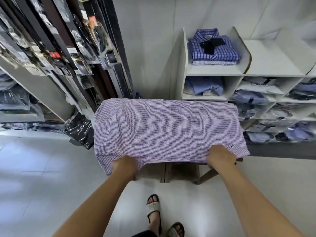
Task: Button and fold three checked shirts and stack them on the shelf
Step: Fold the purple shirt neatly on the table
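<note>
Gripping the purple checked shirt's (164, 127) near hem, both hands (125, 164) (221, 157) face a shelf (213, 71) holding folded blue shirts (213, 48).

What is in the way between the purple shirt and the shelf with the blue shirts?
Nothing visible. Both hands, left and right, hold the purple checked shirt, and the space up to the shelf with the folded blue shirts looks open.
</note>
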